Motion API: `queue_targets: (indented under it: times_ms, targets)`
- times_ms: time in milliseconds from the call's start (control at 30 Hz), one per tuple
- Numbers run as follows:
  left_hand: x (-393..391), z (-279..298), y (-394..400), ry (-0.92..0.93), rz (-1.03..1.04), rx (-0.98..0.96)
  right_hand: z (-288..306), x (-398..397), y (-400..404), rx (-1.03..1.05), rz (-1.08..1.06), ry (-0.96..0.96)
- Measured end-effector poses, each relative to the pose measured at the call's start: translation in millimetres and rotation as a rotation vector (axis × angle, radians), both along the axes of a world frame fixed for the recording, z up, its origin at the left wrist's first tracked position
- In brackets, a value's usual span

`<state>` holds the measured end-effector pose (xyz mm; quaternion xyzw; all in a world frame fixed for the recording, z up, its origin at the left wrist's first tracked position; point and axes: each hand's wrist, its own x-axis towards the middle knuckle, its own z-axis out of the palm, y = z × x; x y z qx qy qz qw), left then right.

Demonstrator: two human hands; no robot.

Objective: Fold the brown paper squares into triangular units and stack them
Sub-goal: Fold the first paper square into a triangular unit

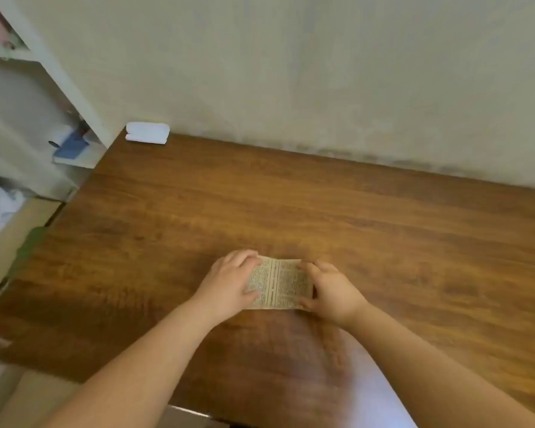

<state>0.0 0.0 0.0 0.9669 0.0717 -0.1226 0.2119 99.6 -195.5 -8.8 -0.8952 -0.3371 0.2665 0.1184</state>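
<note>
A small brownish paper (280,284) printed with dense text lies on the wooden table (383,236), with a vertical crease line down its middle. My left hand (233,281) holds its left edge, thumb on top near the lower corner and fingers over the upper corner. My right hand (331,291) holds the right edge, fingers curled over it and thumb at the lower right corner. Both side edges of the paper are hidden under my fingers. No folded triangular units or stack are in view.
A white rectangular object (148,132) sits at the table's far left corner against the wall. White shelving (44,118) with a blue item stands to the left of the table. The table's near edge runs just below my forearms.
</note>
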Motion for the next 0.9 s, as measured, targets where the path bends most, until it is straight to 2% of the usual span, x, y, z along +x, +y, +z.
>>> queue_targets:
  times_ms: [133, 267, 533, 667, 767, 900]
  targets:
    - [6, -14, 7, 0.076, -0.116, 0.083, -18, -3, 15, -0.024, 0.124, -0.052]
    - [11, -26, 6, 0.116, -0.167, 0.127, -29, -10, 23, -0.051, 0.157, -0.083]
    - [2, -35, 8, 0.100, -0.146, 0.050, -29, -4, 18, 0.083, 0.163, -0.027]
    - [-5, -34, 11, -0.047, -0.018, -0.055, -35, -9, 9, 0.222, 0.158, -0.108]
    - [-10, -35, 9, -0.148, 0.202, -0.186, -42, -13, 2, 0.351, 0.055, -0.164]
    - [-10, -32, 2, -0.019, 0.450, -0.568, -45, -18, -4, 0.541, -0.082, -0.229]
